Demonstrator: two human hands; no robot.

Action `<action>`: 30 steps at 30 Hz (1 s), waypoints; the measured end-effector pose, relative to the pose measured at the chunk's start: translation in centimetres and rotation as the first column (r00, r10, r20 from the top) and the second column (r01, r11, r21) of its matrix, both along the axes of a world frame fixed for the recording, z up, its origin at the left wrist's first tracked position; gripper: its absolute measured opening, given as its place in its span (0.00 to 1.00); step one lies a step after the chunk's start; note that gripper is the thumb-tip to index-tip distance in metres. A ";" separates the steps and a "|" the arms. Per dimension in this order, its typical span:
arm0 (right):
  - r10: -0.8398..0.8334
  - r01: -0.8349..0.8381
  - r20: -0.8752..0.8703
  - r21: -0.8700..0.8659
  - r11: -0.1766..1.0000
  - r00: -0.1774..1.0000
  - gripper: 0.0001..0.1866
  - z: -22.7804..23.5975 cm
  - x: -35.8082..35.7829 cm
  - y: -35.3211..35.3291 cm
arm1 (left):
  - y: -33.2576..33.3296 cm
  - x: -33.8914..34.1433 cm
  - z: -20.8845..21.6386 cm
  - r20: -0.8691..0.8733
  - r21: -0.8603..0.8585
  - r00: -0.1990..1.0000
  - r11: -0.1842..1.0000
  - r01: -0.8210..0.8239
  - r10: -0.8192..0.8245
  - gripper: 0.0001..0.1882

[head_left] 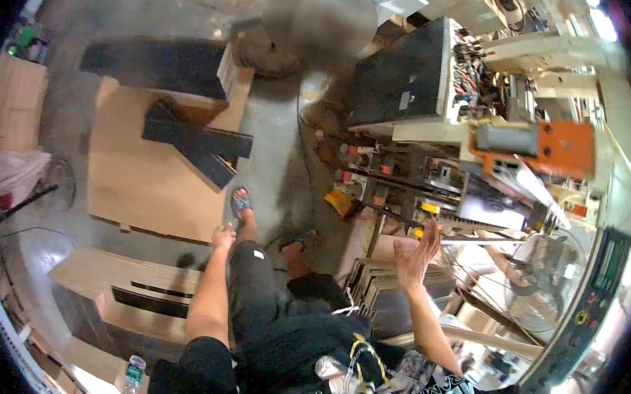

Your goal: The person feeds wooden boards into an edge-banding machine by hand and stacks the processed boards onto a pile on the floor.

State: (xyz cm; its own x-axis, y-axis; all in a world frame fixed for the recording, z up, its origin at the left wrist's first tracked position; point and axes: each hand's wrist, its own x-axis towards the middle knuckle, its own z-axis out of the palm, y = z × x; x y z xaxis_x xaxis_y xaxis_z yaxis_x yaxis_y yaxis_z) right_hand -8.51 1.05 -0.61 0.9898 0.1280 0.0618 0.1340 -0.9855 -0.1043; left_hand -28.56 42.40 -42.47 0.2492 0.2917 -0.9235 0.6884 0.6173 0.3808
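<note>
My left hand hangs beside my left thigh, its fingers loosely curled and nothing visible in them. It is nearest to the right edge of a large tan wooden sheet. Dark strips lie crossed on that sheet, and a long stack of dark-faced boards rests along its far end. To the right, my right hand is raised with the fingers stretched out and holds nothing. Just beyond its fingertips are small yellow parts on the machine frame. Whether the fingers touch them, I cannot tell.
Beside my right forearm stand several upright panels. A black-topped bench with hand tools, an orange machine part and a fan line the right. Lower left are a wooden stack and a bottle. A cable crosses the floor.
</note>
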 end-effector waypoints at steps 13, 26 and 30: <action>0.008 -0.020 -0.031 -0.416 0.909 0.999 0.50 -2.8 0.5 -3.6 | 4.7 19.9 -34.3 -0.091 -0.287 0.946 0.901 -0.324 0.311 0.32; 0.021 -0.031 -0.030 -0.384 0.923 0.999 0.51 -3.2 0.6 -2.1 | 7.5 24.2 -20.0 0.244 -0.318 0.825 0.846 -0.428 0.510 0.34; -0.019 -0.018 -0.111 -0.324 0.946 0.994 0.52 -3.0 1.6 0.0 | 8.6 18.0 -6.2 0.402 -0.109 0.871 0.959 -0.260 0.282 0.28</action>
State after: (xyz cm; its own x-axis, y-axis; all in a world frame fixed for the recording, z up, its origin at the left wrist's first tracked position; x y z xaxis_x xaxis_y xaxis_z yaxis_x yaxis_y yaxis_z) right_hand -6.91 1.07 -3.65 0.9881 0.1224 -0.0933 0.1395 -0.9685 0.2062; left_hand -10.55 51.00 -48.64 0.5263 0.3587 -0.7710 0.2805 0.7827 0.5556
